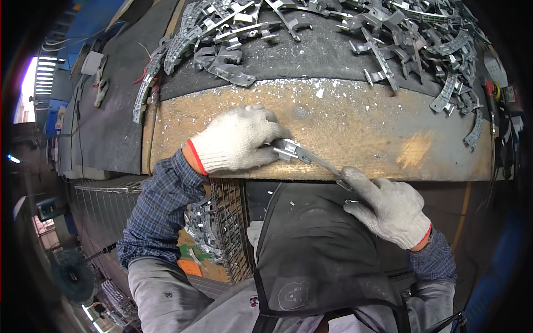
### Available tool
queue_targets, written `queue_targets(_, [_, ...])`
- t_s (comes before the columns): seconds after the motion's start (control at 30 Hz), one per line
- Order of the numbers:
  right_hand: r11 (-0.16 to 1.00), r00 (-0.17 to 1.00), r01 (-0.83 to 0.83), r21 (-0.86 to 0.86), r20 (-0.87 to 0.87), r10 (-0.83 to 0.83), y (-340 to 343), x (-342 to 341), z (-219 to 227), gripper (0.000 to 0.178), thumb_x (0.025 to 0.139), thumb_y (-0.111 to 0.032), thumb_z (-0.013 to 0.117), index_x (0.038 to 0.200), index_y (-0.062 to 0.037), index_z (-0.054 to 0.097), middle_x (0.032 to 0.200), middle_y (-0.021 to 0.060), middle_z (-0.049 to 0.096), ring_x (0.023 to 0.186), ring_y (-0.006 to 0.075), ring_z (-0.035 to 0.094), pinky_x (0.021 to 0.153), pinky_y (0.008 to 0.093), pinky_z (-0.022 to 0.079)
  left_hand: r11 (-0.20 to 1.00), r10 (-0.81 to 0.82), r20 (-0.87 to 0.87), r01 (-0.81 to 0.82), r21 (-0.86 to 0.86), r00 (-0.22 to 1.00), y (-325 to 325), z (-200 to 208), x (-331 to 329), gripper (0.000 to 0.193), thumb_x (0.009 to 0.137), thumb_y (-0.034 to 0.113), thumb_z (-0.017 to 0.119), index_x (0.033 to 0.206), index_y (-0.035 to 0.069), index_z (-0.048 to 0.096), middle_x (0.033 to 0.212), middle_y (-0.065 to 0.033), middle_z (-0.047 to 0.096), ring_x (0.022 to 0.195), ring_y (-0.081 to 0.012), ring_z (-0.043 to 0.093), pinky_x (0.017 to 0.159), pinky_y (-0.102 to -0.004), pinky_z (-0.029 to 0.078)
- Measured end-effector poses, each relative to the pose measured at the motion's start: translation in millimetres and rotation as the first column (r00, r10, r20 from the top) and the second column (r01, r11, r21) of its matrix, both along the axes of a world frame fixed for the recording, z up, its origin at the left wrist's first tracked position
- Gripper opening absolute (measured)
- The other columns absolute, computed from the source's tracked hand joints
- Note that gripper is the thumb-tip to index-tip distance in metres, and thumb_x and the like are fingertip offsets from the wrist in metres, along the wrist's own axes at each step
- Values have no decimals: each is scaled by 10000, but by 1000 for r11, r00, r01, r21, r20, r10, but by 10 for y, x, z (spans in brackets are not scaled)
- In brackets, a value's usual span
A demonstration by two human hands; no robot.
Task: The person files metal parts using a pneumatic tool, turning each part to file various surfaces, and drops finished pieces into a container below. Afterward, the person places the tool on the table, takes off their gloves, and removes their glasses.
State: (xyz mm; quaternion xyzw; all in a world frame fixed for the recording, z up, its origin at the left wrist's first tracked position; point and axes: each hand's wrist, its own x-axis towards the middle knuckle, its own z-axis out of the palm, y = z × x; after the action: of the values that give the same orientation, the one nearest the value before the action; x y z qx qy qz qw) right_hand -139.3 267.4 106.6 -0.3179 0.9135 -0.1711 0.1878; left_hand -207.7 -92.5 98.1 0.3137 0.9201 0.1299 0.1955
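My left hand (pixel 239 139), in a white knit glove with a red cuff edge, is closed around one end of a grey cast metal part (pixel 287 150) over the front of the bench. The part has a raised bracket and a long narrow body slanting down to the right. At its other end, the index finger and thumb of my right hand (pixel 386 208), also gloved, pinch it. A small shiny bit shows near the right thumb; I cannot make out its shape.
Wooden board (pixel 366 127) with metal flakes forms the bench front. Similar metal parts are heaped on the black mat, at the back (pixel 233 30) and right (pixel 416 41). Pliers (pixel 101 91) lie at left. Below the bench stands a wire basket (pixel 233 233) beside more metal pieces (pixel 204 227).
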Motion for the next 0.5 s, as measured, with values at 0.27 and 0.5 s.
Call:
queue_targets(0.27, [978, 993, -92, 189, -61, 105, -76, -148, 59, 582, 1039, -492, 707, 1588, -354, 569, 833, 141, 657, 634, 346, 699, 553, 480, 570, 999, -36, 70, 33, 32, 997, 25, -56, -179, 444, 896, 349, 820, 1277, 122, 798, 1169, -143, 748, 1061, -375, 743, 908, -511, 600])
queue_targets(0.5, [969, 993, -109, 224, 74, 95, -173, -256, 48, 551, 1059, -476, 680, 1576, -345, 539, 827, 139, 700, 691, 351, 741, 580, 488, 592, 993, -69, 41, 65, 97, 997, -6, -71, -178, 438, 897, 363, 811, 1261, 121, 791, 1167, -140, 742, 1071, -378, 738, 902, -512, 595])
